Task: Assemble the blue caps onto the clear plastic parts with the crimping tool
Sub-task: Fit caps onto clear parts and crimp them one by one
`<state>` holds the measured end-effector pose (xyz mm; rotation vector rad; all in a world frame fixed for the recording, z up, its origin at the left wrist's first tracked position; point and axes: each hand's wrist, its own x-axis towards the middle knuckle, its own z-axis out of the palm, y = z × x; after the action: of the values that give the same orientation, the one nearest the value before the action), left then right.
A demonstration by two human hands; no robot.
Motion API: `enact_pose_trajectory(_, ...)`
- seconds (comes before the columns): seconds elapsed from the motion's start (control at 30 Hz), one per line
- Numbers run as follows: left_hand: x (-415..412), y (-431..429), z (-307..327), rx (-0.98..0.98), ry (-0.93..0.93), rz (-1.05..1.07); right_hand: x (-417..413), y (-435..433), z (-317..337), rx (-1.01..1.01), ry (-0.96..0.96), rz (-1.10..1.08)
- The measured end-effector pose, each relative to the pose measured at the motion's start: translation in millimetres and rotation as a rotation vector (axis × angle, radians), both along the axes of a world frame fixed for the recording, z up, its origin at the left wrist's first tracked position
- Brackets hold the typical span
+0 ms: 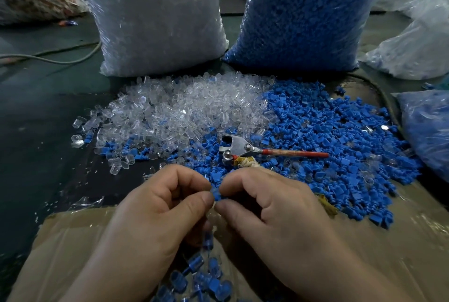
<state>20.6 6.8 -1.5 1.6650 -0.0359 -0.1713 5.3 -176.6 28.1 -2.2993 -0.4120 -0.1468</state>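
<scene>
Small clear pieces with blue inside lie in a heap in the brown cardboard box, right under the hands. Above them the left hand and the right hand meet. Both have their fingers curled, and each one pinches the same little blue plastic cap between thumb and first finger.

Just past the hands, the metal crimping tool with a thin red handle lies on the dark table, on top of loose parts. No hand holds its red handle.

A big pile of clear plastic parts sits to the left, touching a big pile of blue caps on the right. Behind them stand a tall see-through bag of clear parts and a tall bag of blue caps.
</scene>
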Motion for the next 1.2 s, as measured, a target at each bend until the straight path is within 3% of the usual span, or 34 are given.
enact_pose_trajectory(0.3,-1,-1,5,-0.016,-0.031,-0.039,-7,5,4,-0.169,-0.225,0.082)
enact_pose_trajectory(0.5,-3,-2,6,0.033,-0.064,-0.071,-8,3,3,-0.145,-0.183,0.035)
enact_pose_trajectory(0.6,-3,-2,5,0.074,-0.084,-0.027,-6,2,4,-0.221,-0.222,0.057)
enact_pose_trajectory(0.67,-1,1,6,0.098,-0.097,0.041,0,-6,6,-0.332,-0.243,-0.042)
enact_pose_trajectory(0.77,6,13,7,-0.014,-0.107,0.172,12,-27,9,-0.597,-0.074,-0.224)
enact_pose_trajectory(0.87,16,27,6,-0.080,-0.107,0.243,20,-45,3,-0.788,0.105,-0.256)
enact_pose_trajectory(1.07,12,20,5,-0.075,-0.055,0.156,28,-47,1,-0.837,0.071,-0.257)
enact_pose_trajectory(1.2,6,8,8,-0.060,-0.042,0.094,31,-45,2,-0.751,0.022,-0.294)
